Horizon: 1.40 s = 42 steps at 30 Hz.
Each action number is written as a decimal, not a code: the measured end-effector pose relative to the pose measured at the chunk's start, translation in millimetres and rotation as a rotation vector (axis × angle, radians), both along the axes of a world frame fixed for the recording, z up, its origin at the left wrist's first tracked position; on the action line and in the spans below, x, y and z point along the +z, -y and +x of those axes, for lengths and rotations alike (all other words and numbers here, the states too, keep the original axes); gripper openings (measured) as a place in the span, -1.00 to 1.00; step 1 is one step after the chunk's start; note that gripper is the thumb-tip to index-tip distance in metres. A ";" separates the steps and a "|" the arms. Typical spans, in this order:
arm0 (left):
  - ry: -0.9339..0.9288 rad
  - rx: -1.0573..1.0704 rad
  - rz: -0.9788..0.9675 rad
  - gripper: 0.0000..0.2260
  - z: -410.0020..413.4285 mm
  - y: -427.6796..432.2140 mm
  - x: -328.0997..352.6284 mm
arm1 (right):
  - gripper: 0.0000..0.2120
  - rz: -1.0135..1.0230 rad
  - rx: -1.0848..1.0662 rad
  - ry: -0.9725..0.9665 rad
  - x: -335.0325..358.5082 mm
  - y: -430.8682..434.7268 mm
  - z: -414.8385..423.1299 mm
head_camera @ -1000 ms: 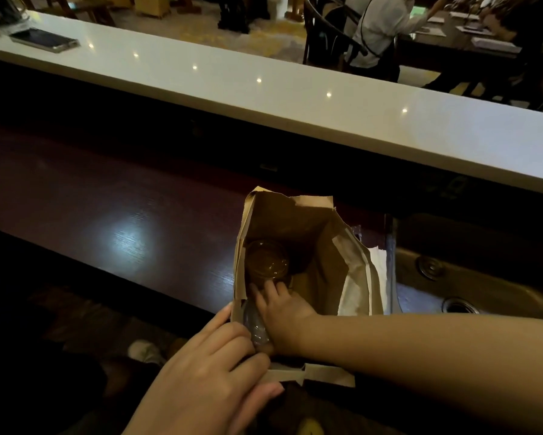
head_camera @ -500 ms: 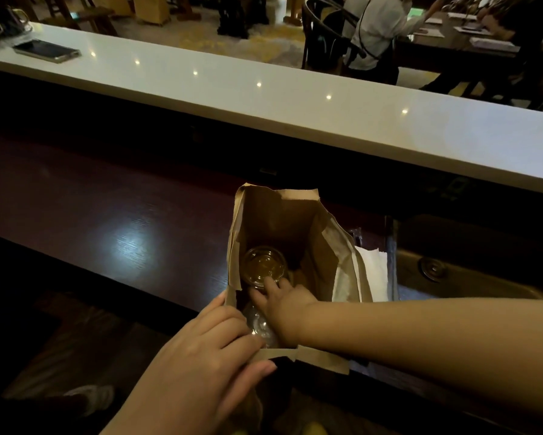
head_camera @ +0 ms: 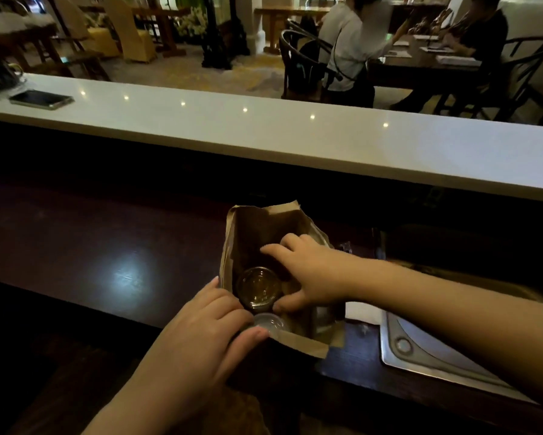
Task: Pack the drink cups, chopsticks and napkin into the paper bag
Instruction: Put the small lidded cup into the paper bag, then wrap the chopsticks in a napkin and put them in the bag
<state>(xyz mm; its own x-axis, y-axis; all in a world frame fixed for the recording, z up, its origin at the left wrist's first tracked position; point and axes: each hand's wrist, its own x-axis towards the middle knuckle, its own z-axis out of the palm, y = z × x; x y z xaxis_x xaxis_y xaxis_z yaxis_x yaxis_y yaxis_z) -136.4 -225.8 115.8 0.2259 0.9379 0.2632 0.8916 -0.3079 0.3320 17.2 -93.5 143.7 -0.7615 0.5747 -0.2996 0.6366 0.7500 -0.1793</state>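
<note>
Since half a second ago, the right hand [head_camera: 307, 271] has lifted from the near cup toward the 12 o'clock side of the paper bag [head_camera: 254, 227]; its fingers are now spread wide over the bag's mouth, thumb tip touching the lid rim of the brown drink cup [head_camera: 257, 288], and it grips nothing. Left hand [head_camera: 207, 321] lies at 7 o'clock of the bag, fingers curled over the near-left rim and pressed against it, thumb along the near edge. Just beside that thumb, at 6 o'clock of the brown cup, shows the clear lid of a 2nd drink cup [head_camera: 268, 321]; both cups stand inside the bag. At 3 o'clock of the bag a white napkin [head_camera: 362, 312] lies on the dark table [head_camera: 106, 246], partly hidden by the right forearm. Chopsticks cannot be made out.
</note>
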 end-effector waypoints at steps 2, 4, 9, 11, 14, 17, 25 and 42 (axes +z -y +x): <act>-0.007 -0.012 -0.018 -0.48 2.3 -3.4 3.1 | -0.20 -0.028 -0.014 -0.085 13.4 -0.9 11.5; -0.012 -0.018 -0.043 -0.40 6.3 -6.6 7.5 | -0.29 -0.021 -0.021 -0.160 21.5 -1.8 23.0; 0.031 0.021 -0.019 -0.36 17.8 -12.0 15.1 | -0.47 0.076 -0.009 -0.314 29.6 -8.0 47.3; 0.040 0.067 0.005 -0.38 27.4 -15.1 18.2 | -0.50 0.069 -0.008 -0.349 30.9 -12.5 58.2; 0.042 0.203 0.094 -0.54 54.1 -26.4 27.2 | -0.53 0.035 -0.029 -0.404 26.2 -24.5 75.9; 0.073 0.350 0.206 -0.73 97.2 -42.8 38.1 | -0.56 -0.016 -0.123 -0.433 13.0 -43.0 100.7; 0.138 0.452 0.071 -0.73 210.2 -126.9 -1.8 | -0.66 -0.201 -0.455 -0.373 -66.4 -93.5 174.9; 0.169 0.843 -0.582 -0.62 251.4 -195.5 -182.2 | -0.60 -0.393 -0.662 -0.346 -210.6 -102.3 174.7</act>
